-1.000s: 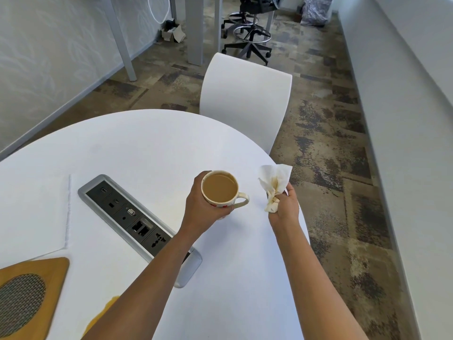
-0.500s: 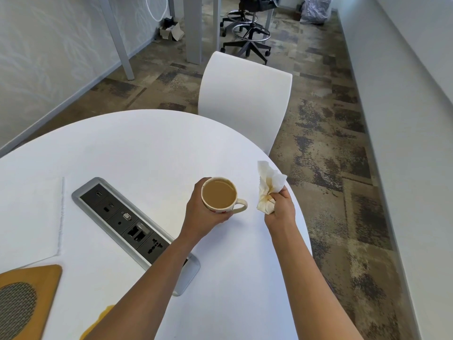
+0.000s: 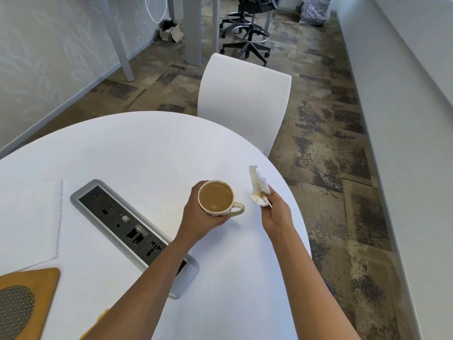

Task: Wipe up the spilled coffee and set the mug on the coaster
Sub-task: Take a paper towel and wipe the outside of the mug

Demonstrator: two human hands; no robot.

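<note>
— What is the left hand (image 3: 201,212) doing?
— It is wrapped around the side of the mug (image 3: 217,199), fingers curled under the far wall. The mug is upright, nearly full of milky coffee, its handle pointing toward the other hand. Whether its base touches the desk (image 3: 137,148) or sits just above it, I cannot tell.

— And the right hand (image 3: 275,209)?
— Closed around a crumpled tissue (image 3: 257,188), stained brown at the pinched part, its loose white end sticking up. It is just beside the mug's handle, near the desk's right edge.

— What lies further out?
— Left of the mug, a grey socket panel (image 3: 127,224) is set into the desk. Beyond it lies a white sheet (image 3: 29,217), and at the lower left corner a wooden board (image 3: 29,298) with a mesh oval. A white chair (image 3: 245,101) stands at the far edge.
</note>
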